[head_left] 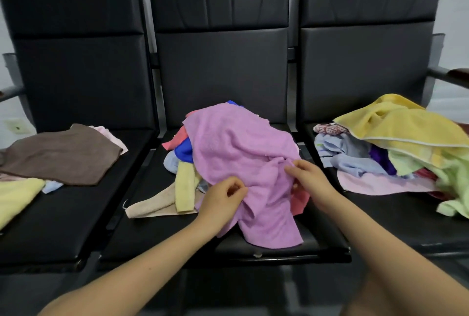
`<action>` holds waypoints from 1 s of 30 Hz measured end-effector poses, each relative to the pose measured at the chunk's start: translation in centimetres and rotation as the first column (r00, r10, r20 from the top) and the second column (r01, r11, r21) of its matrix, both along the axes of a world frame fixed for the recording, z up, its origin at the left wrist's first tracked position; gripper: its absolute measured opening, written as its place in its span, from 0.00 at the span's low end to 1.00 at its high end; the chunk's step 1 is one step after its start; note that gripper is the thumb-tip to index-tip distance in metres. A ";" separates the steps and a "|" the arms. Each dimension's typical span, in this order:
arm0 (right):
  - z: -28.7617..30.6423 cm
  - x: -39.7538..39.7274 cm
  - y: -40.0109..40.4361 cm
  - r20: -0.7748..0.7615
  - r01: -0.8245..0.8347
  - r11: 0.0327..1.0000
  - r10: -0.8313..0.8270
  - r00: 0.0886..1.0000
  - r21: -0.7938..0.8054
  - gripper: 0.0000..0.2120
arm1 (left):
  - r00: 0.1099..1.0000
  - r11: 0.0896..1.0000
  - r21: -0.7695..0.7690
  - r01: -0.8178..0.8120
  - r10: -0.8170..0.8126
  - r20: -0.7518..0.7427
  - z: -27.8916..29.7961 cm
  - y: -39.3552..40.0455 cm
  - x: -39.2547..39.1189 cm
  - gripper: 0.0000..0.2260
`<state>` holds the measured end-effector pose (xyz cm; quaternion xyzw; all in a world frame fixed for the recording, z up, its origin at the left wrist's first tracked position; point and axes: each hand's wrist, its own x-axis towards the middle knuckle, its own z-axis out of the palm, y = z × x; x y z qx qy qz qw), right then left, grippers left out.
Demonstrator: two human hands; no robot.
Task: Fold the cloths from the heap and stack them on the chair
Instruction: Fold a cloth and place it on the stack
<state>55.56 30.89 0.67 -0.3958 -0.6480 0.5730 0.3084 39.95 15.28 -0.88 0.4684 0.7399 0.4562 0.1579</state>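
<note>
A big purple cloth (236, 153) lies crumpled over a heap of blue, red, yellow and beige cloths (182, 176) on the middle chair (279, 247). My left hand (223, 201) pinches the purple cloth at its near left part. My right hand (308, 179) grips a fold of the same cloth at its right side. On the left chair (63, 226) a folded brown cloth (61, 155) lies flat on top of pink and pale cloths.
The right chair (393, 221) holds a second loose heap topped by a yellow towel (406, 125), with light blue, pink and green cloths. A pale yellow cloth (15, 196) lies at the left chair's near left. An armrest (454, 75) sticks out at the far right.
</note>
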 end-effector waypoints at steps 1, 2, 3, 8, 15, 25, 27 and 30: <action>0.3 -0.2 0.1 -0.108 0.005 0.996 -0.014 0.994 -0.088 0.12 | 0.997 0.999 0.035 -0.027 0.024 0.080 0.5 0.0 -0.4 0.06; 0.6 -0.4 0.3 -0.195 0.011 0.987 -0.043 0.980 -0.160 0.11 | 0.986 0.995 0.058 -0.076 0.066 0.154 1.1 0.0 -1.1 0.07; 0.9 -0.5 0.4 -0.262 0.024 0.977 -0.080 0.962 -0.212 0.11 | 0.966 0.986 0.085 -0.141 0.118 0.231 1.6 0.1 -2.0 0.08; 2.3 -1.1 1.4 -0.397 -0.013 0.970 -0.087 0.914 -0.243 0.06 | 0.739 0.955 0.193 -0.226 0.039 0.672 5.9 -0.5 -7.0 0.11; 1.3 -4.6 2.9 -0.079 0.234 0.969 -0.228 0.970 0.074 0.09 | 0.708 0.925 -0.036 -0.379 0.315 0.632 2.9 0.7 -13.1 0.12; -0.4 -3.3 0.0 0.209 -0.084 0.647 -0.119 0.971 0.758 0.13 | 0.963 0.957 0.175 -0.230 0.250 -0.097 2.9 0.2 -9.9 0.09; -0.1 -3.3 -1.7 0.200 -0.156 0.584 -0.012 0.980 0.797 0.11 | 0.952 0.975 0.186 -0.121 0.168 -0.258 3.3 -0.1 -8.9 0.10; 0.1 -3.0 -3.5 0.377 -0.410 0.580 0.184 0.908 0.704 0.14 | 0.952 0.991 0.127 0.046 -0.005 -0.305 3.5 -0.8 -7.6 0.15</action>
